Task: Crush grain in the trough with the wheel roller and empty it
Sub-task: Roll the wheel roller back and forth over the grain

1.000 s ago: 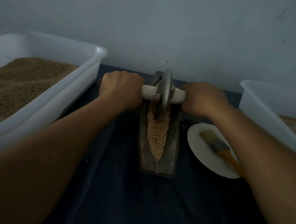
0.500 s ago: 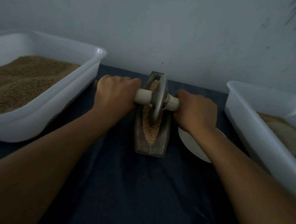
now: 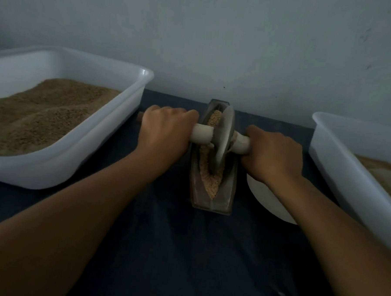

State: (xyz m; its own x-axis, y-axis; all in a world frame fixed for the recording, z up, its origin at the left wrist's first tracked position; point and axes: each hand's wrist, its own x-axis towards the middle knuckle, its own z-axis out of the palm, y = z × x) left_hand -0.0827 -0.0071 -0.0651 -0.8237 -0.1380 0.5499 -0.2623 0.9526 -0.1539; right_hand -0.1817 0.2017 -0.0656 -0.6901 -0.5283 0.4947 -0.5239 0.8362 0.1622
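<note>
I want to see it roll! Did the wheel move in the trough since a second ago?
Yes. The wheel has rolled toward the near end of the trough, away from the wall; earlier it sat at the trough's far end.

we see white tubs point(image 3: 114, 130) | tan-brown grain point(image 3: 49, 115) in the left one | grey metal wheel point(image 3: 224, 138) on a cream handle point(image 3: 202, 136) | dark grey trough point(image 3: 212, 200) | pale tan grain inside | white plate point(image 3: 266, 201) | dark blue cloth point(image 3: 184, 249) | pale grey wall point(image 3: 218, 40)
</note>
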